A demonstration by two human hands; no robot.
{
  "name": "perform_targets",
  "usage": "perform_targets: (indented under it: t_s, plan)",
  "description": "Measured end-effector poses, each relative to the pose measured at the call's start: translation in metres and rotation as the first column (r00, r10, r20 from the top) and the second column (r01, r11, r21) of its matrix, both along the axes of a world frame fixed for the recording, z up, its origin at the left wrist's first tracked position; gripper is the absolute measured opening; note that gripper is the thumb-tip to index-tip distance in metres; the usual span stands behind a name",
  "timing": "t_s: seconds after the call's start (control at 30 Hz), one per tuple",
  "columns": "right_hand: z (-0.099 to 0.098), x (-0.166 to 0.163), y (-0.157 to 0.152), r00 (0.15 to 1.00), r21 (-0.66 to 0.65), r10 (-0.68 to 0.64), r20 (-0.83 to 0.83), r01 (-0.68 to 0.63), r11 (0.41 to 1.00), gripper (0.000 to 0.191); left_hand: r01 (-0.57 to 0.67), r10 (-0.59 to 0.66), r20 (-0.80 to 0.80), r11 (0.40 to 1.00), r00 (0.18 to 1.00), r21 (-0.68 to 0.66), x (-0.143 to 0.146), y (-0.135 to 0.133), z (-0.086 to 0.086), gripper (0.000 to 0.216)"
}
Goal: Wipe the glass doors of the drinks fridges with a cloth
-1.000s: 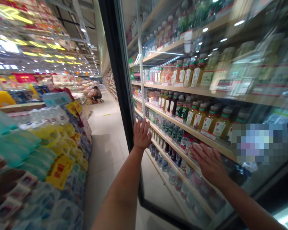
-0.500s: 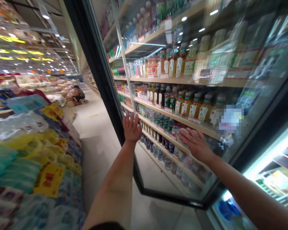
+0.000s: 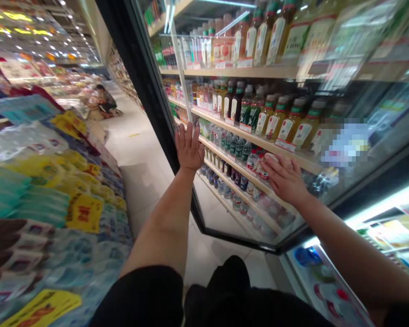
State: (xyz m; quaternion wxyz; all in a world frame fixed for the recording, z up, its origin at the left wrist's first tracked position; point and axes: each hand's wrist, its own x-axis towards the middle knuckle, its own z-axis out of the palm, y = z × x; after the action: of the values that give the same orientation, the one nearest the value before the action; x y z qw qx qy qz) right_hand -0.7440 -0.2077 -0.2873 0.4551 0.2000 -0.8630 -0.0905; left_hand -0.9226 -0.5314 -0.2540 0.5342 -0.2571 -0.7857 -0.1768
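Observation:
A tall glass cooler door (image 3: 221, 268) in a black frame stands open in front of me. My left hand (image 3: 190, 147) lies against the glass beside the left frame bar (image 3: 141, 86), fingers spread and pointing up. Farther right, my right hand (image 3: 284, 177) rests flat on the pane with its fingers stretched out to the left. A small pale patch shows at its fingertips, and I cannot tell what it is. Rows of drink bottles (image 3: 276, 118) on pale shelves (image 3: 221, 125) show in the glass around both hands.
Stacked wrapped drink packs (image 3: 54, 181) with yellow price signs (image 3: 85, 212) line the left side. The lit cooler interior (image 3: 330, 277) lies at lower right. A person (image 3: 104, 102) crouches far down the aisle (image 3: 139, 136).
The view has tilted downward, so the shelves and hands sit higher and my dark clothing shows below. Both hands stay on the glass, in nearly the same places.

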Motion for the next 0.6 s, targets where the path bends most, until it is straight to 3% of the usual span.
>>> perform_targets:
  t_s: [0.27, 0.6]
  plan:
    - [-0.009, -0.006, 0.001, 0.997, -0.003, -0.029, -0.065, 0.028, 1.000, 0.071, 0.028, -0.028, 0.021, 0.999, 0.999, 0.032, -0.008, 0.001, -0.001, 0.080]
    - [-0.046, -0.009, -0.004, 0.983, -0.089, -0.128, -0.131, 0.117, 0.989, 0.063, 0.073, -0.076, -0.091, 0.997, 0.993, -0.034, -0.018, 0.007, 0.001, 0.065]
